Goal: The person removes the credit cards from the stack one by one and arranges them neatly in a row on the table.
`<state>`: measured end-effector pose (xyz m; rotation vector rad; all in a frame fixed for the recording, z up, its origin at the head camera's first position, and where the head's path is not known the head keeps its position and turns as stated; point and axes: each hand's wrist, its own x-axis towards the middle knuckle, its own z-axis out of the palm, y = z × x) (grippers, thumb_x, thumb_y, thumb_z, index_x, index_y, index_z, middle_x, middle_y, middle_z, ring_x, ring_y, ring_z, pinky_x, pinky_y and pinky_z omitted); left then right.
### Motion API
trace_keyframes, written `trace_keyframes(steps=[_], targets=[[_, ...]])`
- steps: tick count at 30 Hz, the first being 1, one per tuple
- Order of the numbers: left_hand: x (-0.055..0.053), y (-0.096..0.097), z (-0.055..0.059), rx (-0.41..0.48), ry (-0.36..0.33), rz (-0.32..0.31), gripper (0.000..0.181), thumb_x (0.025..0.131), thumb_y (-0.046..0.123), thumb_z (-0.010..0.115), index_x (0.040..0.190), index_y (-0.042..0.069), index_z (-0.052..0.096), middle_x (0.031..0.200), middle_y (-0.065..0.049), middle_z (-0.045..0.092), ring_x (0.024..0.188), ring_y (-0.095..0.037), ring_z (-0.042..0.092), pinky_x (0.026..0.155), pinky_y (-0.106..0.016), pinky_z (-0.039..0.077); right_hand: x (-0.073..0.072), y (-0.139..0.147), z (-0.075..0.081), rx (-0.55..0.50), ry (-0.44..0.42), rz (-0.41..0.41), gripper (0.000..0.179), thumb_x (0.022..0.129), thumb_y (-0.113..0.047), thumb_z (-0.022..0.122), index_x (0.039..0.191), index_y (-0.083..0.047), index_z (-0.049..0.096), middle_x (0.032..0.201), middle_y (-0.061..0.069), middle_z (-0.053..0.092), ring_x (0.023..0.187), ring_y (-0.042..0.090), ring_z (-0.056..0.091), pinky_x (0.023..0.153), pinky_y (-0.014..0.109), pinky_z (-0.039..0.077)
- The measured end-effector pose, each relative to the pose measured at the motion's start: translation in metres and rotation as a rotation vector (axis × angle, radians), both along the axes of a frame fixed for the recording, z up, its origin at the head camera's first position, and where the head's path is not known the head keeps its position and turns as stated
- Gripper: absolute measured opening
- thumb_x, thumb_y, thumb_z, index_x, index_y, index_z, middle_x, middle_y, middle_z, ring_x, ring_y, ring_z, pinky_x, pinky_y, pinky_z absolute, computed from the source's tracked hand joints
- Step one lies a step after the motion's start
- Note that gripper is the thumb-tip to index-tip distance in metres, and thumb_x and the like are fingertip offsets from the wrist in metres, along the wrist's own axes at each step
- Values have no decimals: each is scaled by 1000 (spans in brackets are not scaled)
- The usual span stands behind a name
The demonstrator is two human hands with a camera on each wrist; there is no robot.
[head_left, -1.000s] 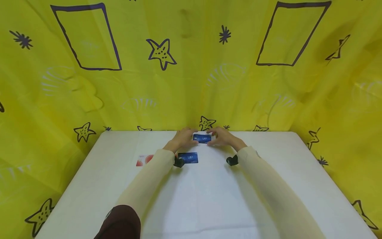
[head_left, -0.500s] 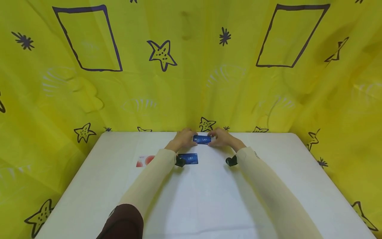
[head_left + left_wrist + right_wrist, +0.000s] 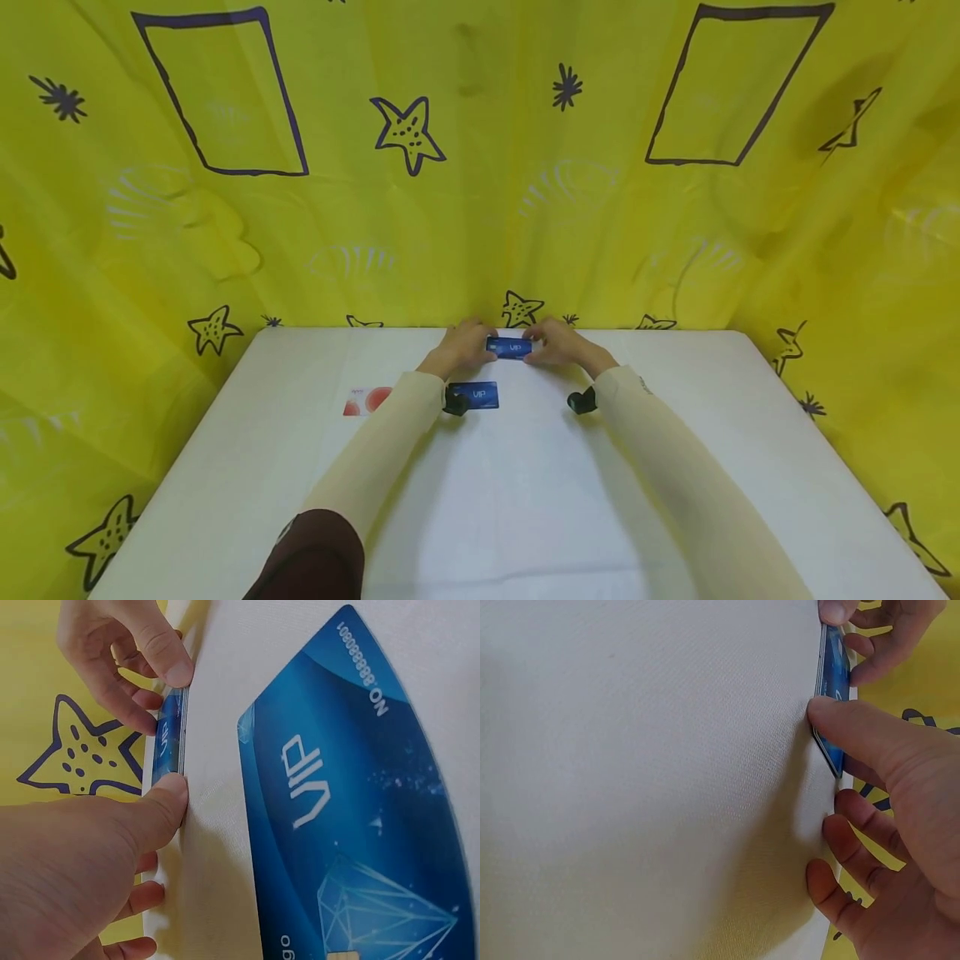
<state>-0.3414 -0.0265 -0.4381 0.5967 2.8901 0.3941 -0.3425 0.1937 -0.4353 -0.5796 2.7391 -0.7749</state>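
At the table's far edge, a small stack of blue VIP cards lies face up; its layered edges show in the left wrist view. My left hand holds the stack's left end, with the thumb on the near edge. At the opposite end, my right hand pinches the stack between thumb and a finger mostly hidden behind it. Under my left wrist lies another blue VIP card, large in the left wrist view. A red-and-white card is partly covered by my left sleeve.
The white-covered table meets a yellow curtain with drawn starfish right behind my hands. More yellow curtain closes off both sides. A dark wrist camera hangs below the right cuff, and another overlaps the nearer blue card.
The fingers of both hands have drawn in a little against the ends of the card stack. The stack and the other cards lie where they were.
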Motion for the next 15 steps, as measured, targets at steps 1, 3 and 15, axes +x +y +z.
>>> trace_keyframes(steps=[1, 3, 15], targets=[[0, 0, 0, 0, -1, 1, 48, 97, 36, 72, 141, 18, 63, 137, -7, 57, 127, -26, 49, 116, -50, 34, 0, 0, 0, 1, 0, -2, 43, 92, -19, 79, 131, -2, 68, 123, 18, 67, 105, 31, 57, 96, 47, 49], [-1, 0, -1, -1, -1, 1, 48, 97, 36, 72, 141, 18, 63, 136, -7, 57, 126, -25, 49, 116, -50, 34, 0, 0, 0, 6, -2, -5, 44, 92, -19, 79, 131, -3, 68, 123, 17, 67, 105, 31, 57, 95, 46, 49], [-2, 0, 1, -6, -16, -5, 48, 98, 36, 71, 141, 18, 62, 136, -8, 56, 125, -26, 50, 116, -52, 32, 0, 0, 1, -5, -5, -11, 44, 91, -18, 80, 131, -3, 68, 116, 15, 68, 104, 31, 57, 94, 46, 49]])
